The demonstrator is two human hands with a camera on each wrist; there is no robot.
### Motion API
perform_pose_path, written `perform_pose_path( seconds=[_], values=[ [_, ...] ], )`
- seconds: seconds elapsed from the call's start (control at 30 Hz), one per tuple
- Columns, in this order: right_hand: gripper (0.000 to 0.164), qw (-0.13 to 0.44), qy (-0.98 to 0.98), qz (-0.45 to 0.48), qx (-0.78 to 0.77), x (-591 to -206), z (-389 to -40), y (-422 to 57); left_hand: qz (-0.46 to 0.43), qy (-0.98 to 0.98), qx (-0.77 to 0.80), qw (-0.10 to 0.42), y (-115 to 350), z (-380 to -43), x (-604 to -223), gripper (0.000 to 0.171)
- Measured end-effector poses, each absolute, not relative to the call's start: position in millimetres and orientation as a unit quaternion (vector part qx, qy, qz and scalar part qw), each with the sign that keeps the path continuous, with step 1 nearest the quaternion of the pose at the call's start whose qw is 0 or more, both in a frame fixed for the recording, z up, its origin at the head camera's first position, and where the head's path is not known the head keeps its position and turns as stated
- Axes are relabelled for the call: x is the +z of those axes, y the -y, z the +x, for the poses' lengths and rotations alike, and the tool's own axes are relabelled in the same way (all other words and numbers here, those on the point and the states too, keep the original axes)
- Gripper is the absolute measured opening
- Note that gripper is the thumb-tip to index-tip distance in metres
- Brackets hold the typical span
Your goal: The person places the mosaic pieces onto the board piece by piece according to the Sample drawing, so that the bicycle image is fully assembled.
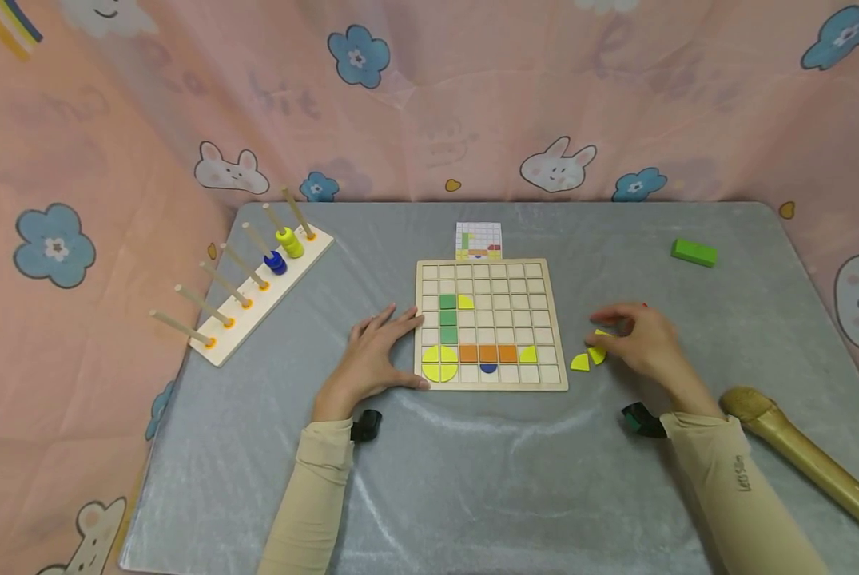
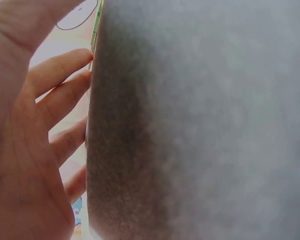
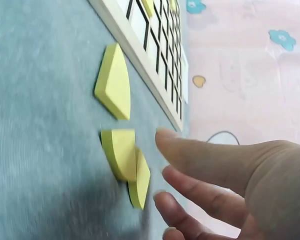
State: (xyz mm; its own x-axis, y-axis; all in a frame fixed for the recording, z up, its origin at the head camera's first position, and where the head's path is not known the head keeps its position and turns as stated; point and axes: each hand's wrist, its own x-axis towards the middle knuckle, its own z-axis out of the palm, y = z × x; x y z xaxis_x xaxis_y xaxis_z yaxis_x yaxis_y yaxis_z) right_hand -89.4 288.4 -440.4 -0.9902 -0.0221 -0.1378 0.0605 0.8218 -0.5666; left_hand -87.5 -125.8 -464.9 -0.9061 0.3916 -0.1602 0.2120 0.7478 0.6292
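A wooden grid board (image 1: 501,302) lies on the table. My left hand (image 1: 371,359) rests at its left edge, fingers spread and thumb near the lower corner. On the board sit green squares (image 1: 447,318), orange squares (image 1: 488,353), a blue half-disc (image 1: 488,368) and several yellow quarter-circles (image 1: 439,363). To the right of the board, my right hand (image 1: 641,339) hovers with loosely bent fingers by 3 loose yellow quarter-circle pieces (image 1: 579,362). In the right wrist view, a gap separates thumb and fingers from the overlapping pair of pieces (image 3: 122,152).
A printed pattern card (image 1: 479,241) lies behind the board. At the left stands a wooden peg rack (image 1: 256,299) with blue and yellow rings. A green block (image 1: 694,252) is at the back right, a bamboo stick (image 1: 803,447) at the right. A small red bit (image 1: 645,304) peeks out behind my right hand.
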Motion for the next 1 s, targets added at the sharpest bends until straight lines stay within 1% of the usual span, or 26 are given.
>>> perform_pose_path(
  seconds=[0.17,0.37,0.57,0.77,1.0],
  values=[
    [0.037,0.09,-0.952,0.013,-0.291,-440,-89,-296,0.162,-0.924,0.315,0.143,126,-87,-466,0.11],
    [0.032,0.088,-0.954,0.023,-0.287,-446,-86,-294,0.165,-0.923,0.317,0.142,126,-88,-466,0.11],
    [0.025,0.079,-0.952,0.019,-0.295,-447,-85,-290,0.164,-0.924,0.315,0.144,125,-88,-464,0.111],
    [0.021,0.072,-0.948,0.011,-0.311,-446,-84,-283,0.164,-0.923,0.314,0.148,125,-88,-464,0.111],
    [0.02,0.034,-0.942,-0.015,-0.334,-443,-82,-271,0.162,-0.924,0.316,0.145,125,-88,-464,0.11]
  ],
)
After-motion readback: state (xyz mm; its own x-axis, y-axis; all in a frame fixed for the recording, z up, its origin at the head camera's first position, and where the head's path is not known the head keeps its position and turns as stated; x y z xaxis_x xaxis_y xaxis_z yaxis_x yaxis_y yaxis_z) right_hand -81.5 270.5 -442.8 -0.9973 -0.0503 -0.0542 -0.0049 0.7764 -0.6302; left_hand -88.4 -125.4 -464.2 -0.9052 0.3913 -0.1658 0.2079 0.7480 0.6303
